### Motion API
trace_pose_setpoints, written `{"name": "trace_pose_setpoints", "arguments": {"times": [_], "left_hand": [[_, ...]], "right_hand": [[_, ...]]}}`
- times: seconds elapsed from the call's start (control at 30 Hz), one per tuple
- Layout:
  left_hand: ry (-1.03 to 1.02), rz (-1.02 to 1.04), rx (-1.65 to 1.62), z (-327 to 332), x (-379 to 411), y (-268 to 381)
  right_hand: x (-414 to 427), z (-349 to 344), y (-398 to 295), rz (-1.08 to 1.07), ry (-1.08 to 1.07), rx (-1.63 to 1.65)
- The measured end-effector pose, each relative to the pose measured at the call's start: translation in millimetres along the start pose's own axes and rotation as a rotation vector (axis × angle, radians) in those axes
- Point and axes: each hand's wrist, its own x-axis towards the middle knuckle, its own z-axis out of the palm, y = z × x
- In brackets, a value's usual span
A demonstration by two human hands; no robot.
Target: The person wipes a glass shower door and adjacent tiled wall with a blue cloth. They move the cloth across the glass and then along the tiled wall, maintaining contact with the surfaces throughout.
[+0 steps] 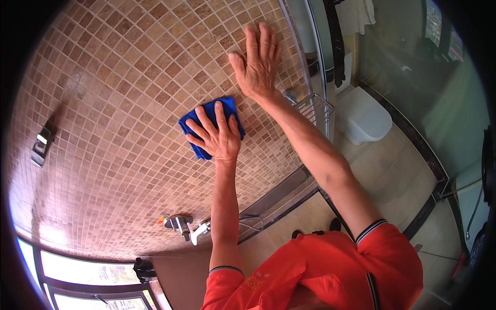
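A folded blue cloth (209,112) lies flat against the brown mosaic-tiled wall (128,116). My left hand (217,133) presses it there with the fingers spread, so the palm hides its middle. Higher up and to the right, my right hand (259,64) rests on bare tiles, its fingers apart and nothing in it. Just below the right wrist, a wire corner rack (316,106) is fixed near the edge of the glass.
A mixer tap (180,224) and a white shower head (199,232) project from the wall beside my left forearm. A metal bracket (42,145) is mounted far left. Windows (89,267) lie at lower left. Right of the glass edge stands a white toilet (364,114).
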Motion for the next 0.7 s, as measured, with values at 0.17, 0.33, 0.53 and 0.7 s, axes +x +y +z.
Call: {"name": "trace_pose_setpoints", "arguments": {"times": [0.17, 0.33, 0.53, 0.7], "left_hand": [[0.014, -0.008, -0.007, 9, -5, 12], [0.018, -0.038, -0.012, 19, 0, 49], [0.007, -0.051, 0.003, 39, -17, 99], [-0.023, 0.013, -0.025, 50, -50, 116]], "right_hand": [[-7, -1, 29, -0.163, -0.047, 0.03], [-10, -14, 57, -0.293, -0.166, 0.058], [-6, -21, 62, -0.328, -0.186, 0.087], [-3, -24, 73, -0.374, -0.186, 0.103]]}}
